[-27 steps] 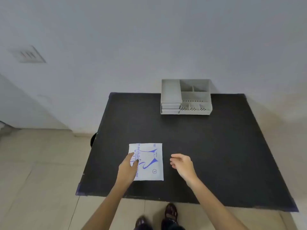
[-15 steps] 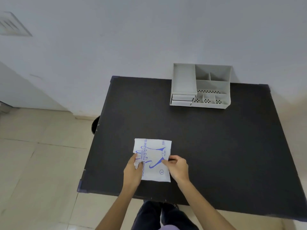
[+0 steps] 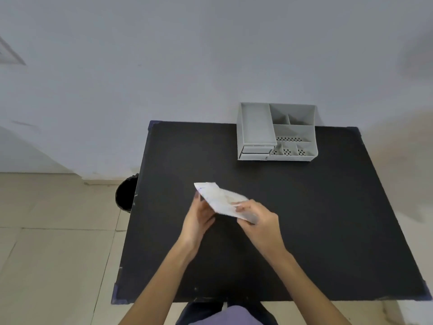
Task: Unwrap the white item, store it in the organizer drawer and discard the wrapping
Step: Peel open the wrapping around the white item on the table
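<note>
- White packet (image 3: 221, 201) held above the black counter (image 3: 328, 219), tilted, far-left corner highest; blurred, faint blue print near that corner unreadable.
- Left hand (image 3: 199, 219): grip closed on the packet's left edge, fingers mostly behind the sheet.
- Right hand (image 3: 260, 221): grip closed on the packet's near-right corner; that corner is covered by the fingers.
- Contents of the packet not visible.
- Grey organizer (image 3: 277, 132) at the counter's far edge, well apart from the packet; drawer (image 3: 256, 150) at its lower left front looks shut.
- Black bin (image 3: 126, 193) on the floor left of the counter, partly hidden by the counter edge.
</note>
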